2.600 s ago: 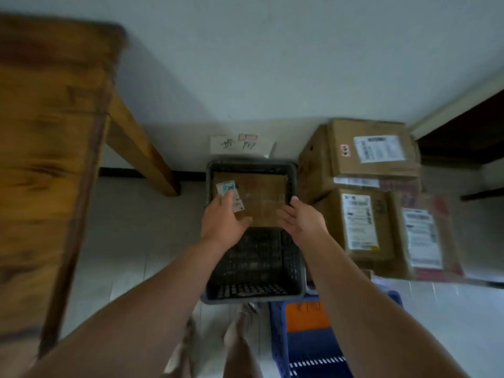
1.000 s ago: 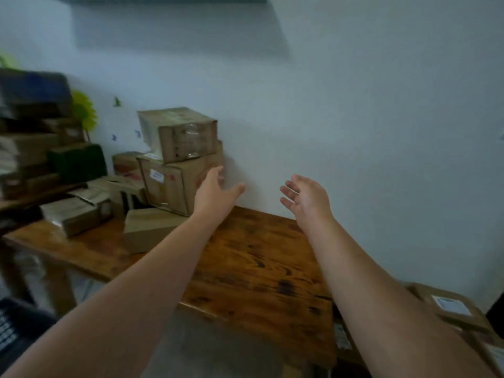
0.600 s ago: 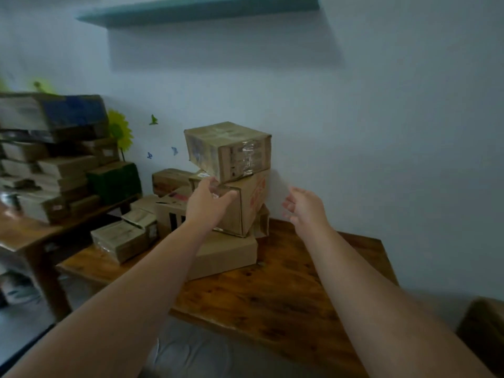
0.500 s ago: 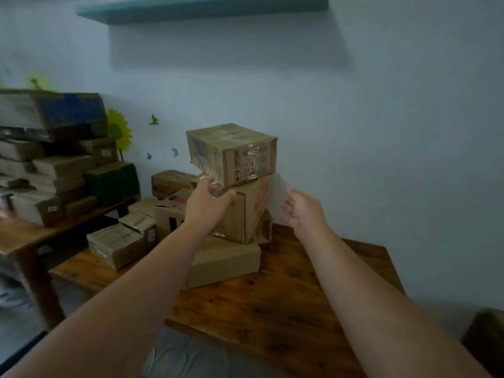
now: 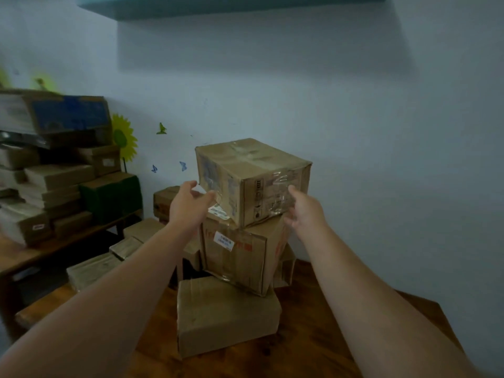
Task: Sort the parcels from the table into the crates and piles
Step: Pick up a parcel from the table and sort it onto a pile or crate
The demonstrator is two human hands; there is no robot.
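Observation:
A taped cardboard box [image 5: 253,175] tops a stack on the wooden table [image 5: 313,347]. Under it sits a larger box with a white label [image 5: 240,257], and under that a flat box [image 5: 226,315]. My left hand [image 5: 188,205] is at the top box's lower left corner, fingers apart, touching or nearly touching it. My right hand [image 5: 302,211] is at its lower right side, fingers spread, close to the taped face. Neither hand has closed on the box.
Smaller parcels [image 5: 98,268] lie left of the stack on the table. Further left, a second table [image 5: 30,255] carries a high pile of boxes, one green [image 5: 111,195]. A teal shelf [image 5: 218,6] hangs overhead on the wall.
I turned from the floor crate, where I set a flat box down, to the table. Both hands have reached forward and now flank the top box.

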